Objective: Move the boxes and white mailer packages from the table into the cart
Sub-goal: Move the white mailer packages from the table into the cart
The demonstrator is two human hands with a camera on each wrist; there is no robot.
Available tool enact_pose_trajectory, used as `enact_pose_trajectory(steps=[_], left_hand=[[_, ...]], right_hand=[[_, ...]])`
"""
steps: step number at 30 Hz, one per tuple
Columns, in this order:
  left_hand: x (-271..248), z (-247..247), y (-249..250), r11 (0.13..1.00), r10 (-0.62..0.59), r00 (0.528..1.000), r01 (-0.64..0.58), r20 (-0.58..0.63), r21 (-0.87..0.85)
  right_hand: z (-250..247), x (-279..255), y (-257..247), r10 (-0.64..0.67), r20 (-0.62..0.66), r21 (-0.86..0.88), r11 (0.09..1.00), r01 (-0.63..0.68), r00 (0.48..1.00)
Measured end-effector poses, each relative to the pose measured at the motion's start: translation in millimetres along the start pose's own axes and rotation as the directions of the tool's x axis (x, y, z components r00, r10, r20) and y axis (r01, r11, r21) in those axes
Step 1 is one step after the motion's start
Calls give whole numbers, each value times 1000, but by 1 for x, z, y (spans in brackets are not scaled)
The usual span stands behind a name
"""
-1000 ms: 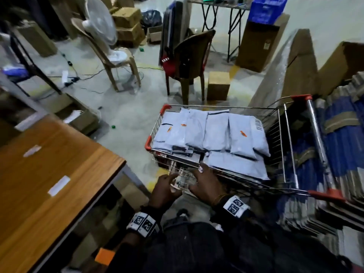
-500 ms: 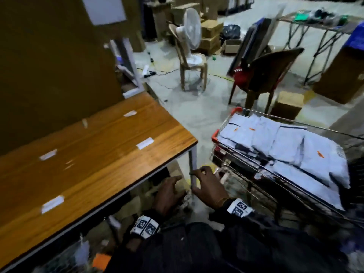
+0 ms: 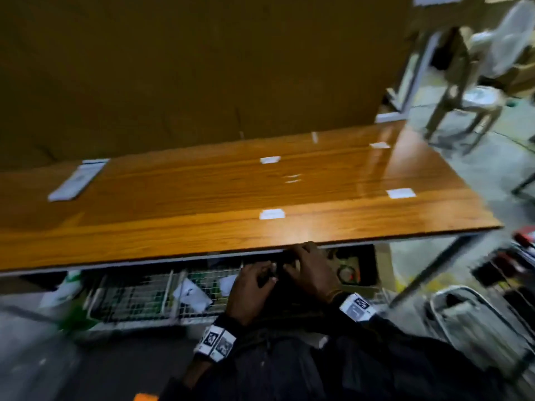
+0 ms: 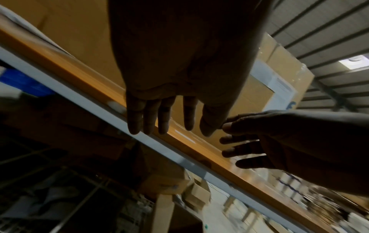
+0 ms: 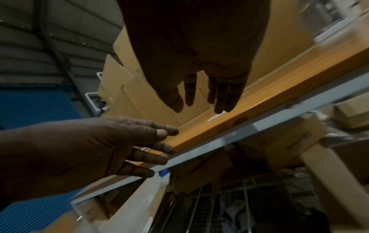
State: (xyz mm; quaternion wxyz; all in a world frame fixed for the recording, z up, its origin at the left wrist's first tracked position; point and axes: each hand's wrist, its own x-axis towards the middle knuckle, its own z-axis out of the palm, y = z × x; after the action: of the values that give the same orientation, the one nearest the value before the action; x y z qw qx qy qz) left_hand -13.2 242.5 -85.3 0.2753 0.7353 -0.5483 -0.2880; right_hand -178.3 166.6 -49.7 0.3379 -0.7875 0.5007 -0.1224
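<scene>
One white mailer [image 3: 77, 179] lies flat at the far left of the tabletop [image 3: 202, 227], near its back edge and well apart from our hands. Several small white labels [image 3: 271, 214] are stuck across the wood to its right. Our left hand [image 3: 252, 287] and right hand [image 3: 311, 273] hang side by side in front of the near edge, empty. From the wrist views the fingers [image 4: 159, 116] of the left are straight and slightly spread, pointing at the tabletop's edge, and those of the right [image 5: 223, 94] are likewise extended and relaxed; neither grips anything. A grey frame rail [image 4: 89, 97] runs under the wood. Below it we see a wire basket [image 3: 139, 296] with papers, blurred. Brown cardboard [image 3: 202, 68] stands behind, and a chair [image 3: 463, 91] with a fan to the right. At the far right edge a red-trimmed bit of the cart [image 3: 524, 241] shows, blurred.
</scene>
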Motion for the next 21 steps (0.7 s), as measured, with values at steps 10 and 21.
enact_pose_trajectory(steps=[10,21], left_hand=[[-34,-125,-94,957,-256,923,200,-286,-211],[-12,-203,-170,933,-355,855,297,-379,-204]], right_hand=[[98,59,-140,-300,180,22,953,301,937],[175,142,-225,-418,291,51,905,423,860]])
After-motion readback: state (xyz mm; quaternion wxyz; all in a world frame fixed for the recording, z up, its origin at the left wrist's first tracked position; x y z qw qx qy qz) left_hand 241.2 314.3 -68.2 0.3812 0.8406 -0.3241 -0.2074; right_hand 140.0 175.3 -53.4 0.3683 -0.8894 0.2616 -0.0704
